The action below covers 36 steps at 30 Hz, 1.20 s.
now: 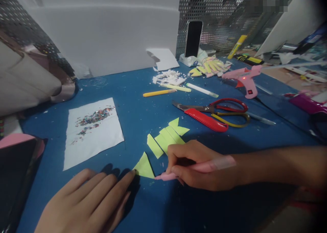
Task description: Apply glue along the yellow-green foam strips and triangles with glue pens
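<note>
My left hand point(89, 202) lies flat on the blue table point(138, 107) with fingers stretched out, one fingertip pinning the corner of a small yellow-green paper triangle point(144, 166). My right hand point(201, 168) is closed round a pink pen-like tool point(204, 168), whose tip rests at the triangle's right corner. Just behind the hands lie several yellow-green paper strips point(166, 137) fanned out side by side.
A white sheet with glitter point(92, 131) lies to the left. Behind are a red utility knife point(204, 119), scissors point(230, 110), a pink glue gun point(246, 78), pens point(176, 88), white scraps point(168, 77), more paper pieces point(209, 67), and a standing phone point(193, 39).
</note>
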Available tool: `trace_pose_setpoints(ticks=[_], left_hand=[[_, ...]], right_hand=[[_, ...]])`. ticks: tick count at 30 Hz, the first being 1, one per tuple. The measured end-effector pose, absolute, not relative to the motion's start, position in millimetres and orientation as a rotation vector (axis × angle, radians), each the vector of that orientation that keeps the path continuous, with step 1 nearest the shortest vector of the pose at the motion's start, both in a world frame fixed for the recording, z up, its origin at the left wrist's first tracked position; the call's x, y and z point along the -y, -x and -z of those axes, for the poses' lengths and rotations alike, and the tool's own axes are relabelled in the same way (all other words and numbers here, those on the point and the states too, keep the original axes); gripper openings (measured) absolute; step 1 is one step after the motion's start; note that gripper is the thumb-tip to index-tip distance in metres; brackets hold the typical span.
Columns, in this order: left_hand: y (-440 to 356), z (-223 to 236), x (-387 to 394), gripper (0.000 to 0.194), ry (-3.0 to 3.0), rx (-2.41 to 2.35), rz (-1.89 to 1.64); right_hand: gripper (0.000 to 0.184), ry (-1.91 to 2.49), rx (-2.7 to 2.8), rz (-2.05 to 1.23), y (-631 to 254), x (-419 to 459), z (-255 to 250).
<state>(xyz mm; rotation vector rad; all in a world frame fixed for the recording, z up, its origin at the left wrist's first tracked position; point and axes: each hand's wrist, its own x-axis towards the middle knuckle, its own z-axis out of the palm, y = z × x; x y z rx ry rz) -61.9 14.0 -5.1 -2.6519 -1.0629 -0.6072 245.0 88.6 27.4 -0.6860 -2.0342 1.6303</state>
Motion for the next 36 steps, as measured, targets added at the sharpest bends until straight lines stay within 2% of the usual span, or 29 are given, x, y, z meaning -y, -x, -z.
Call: trace_pose_setpoints(ticks=[36], left_hand=[[58.1,6.4,-14.1,0.026,2.661,1.047,0.695]], right_hand=[[0.016,0.68,2.011,-1.648,-244.2,-89.5,-27.3]])
